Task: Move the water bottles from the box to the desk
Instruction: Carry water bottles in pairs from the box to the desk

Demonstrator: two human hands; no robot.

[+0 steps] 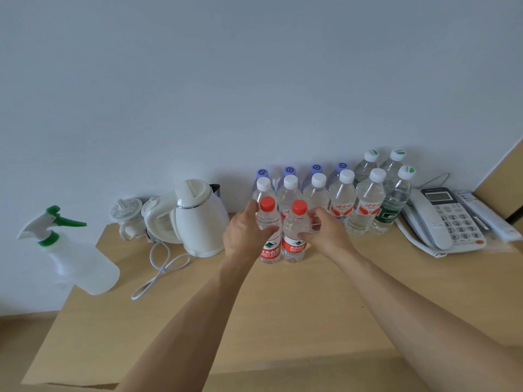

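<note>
Both hands reach forward over the wooden surface (283, 306), each wrapped around one red-capped water bottle. The left hand (243, 236) grips the left red-capped bottle (268, 250) with its fingers curled round the upper body and the thumb across the front. The right hand (325, 233) holds the right red-capped bottle (294, 247) the same way, from the other side. The two bottles stand upright, touching or nearly touching each other, with their bases apparently on the surface. They seem to be held high on the body so that they can be set down straight and nudged into line.

Just behind them stand a row of white-capped bottles (342, 202), then a row of purple-capped bottles (315, 172) against the wall, with green-labelled bottles (394, 202) to the right. The new pair looks like the start of a third, front row, keeping like with like. The box is not in view.

A white kettle (198, 222) stands just to the left, its cord (161, 267) looped on the surface. A spray bottle (73, 256) is further left and a telephone (447, 219) sits to the right.
</note>
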